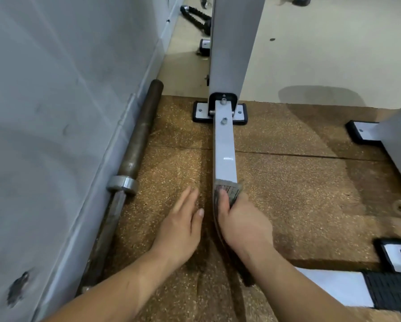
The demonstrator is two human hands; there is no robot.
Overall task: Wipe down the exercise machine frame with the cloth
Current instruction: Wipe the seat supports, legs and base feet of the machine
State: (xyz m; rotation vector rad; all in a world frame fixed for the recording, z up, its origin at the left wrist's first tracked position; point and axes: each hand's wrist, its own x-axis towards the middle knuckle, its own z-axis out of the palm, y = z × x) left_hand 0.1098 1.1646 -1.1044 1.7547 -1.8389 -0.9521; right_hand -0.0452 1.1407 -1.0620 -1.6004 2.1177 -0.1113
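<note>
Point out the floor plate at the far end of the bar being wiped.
The plate under the grey upright post, straight ahead of the cloth in the right hand. Others lie rightward or farther back.

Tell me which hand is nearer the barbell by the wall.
Left. The left hand is open over the mat, between barbell and frame bar; the right hand grips the cloth on that bar, farther away.

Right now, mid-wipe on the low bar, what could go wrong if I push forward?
The folded patterned cloth in the right grip could snag on the silver bolt heads farther along the flat grey metal frame bar. The open left grip is close beside the bar; a sideways slip might strike it.
</note>
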